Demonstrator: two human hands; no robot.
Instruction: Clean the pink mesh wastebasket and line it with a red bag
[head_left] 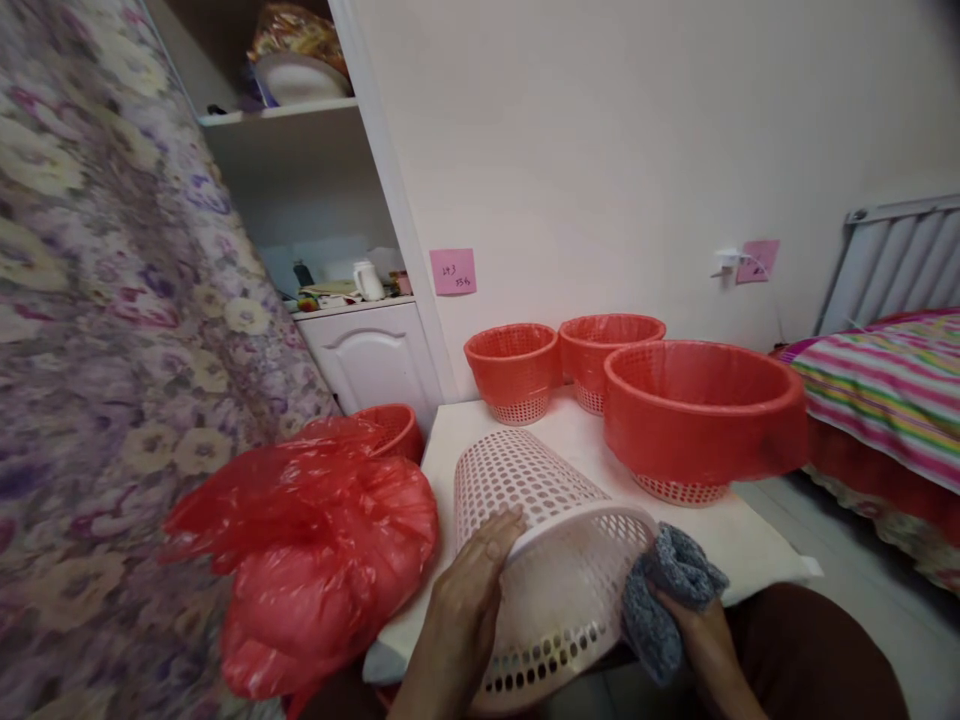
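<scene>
A pale pink plastic wastebasket [517, 470] with perforated walls lies on its side on the white-covered table, its open mouth towards me. My left hand [480, 560] holds its rim at the left, fingers along the outer wall. In my right hand [697, 620] is a bunched grey cloth [667, 590], pressed against the right side of the rim. The fingers of that hand are partly hidden by the cloth.
Behind stand a wastebasket [517, 362], another wastebasket [611, 350] and a wider basket [701, 430], all lined with red bags. Red plastic bags [330, 560] bulge at the left, before another red-lined basket [397, 430]. A floral curtain [112, 400] and a bed [885, 380] flank the table [757, 550].
</scene>
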